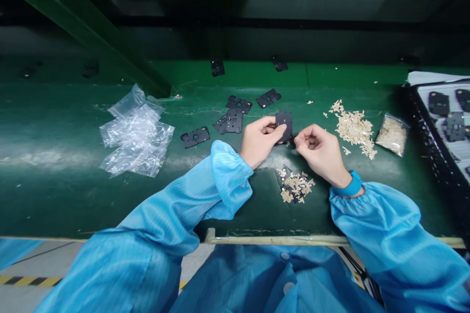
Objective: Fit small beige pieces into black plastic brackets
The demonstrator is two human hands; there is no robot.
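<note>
Fingers of the left hand [258,141] clamp a black plate [284,121] at 10 o'clock from the right hand [323,154], its fingertips together, contents indiscernible. The frame crops a tray [426,132] at 3 o'clock; bench [264,215] surface separates hands from front edge [293,240] at 6.

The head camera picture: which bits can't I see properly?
All in the head view:
Black plate: partly covered by the left hand.
Right hand: anything between its fingertips is too small to make out.
Black tray: cut off by the right edge.
Filled bag: its pale pieces are too small and crowded to count.
</note>
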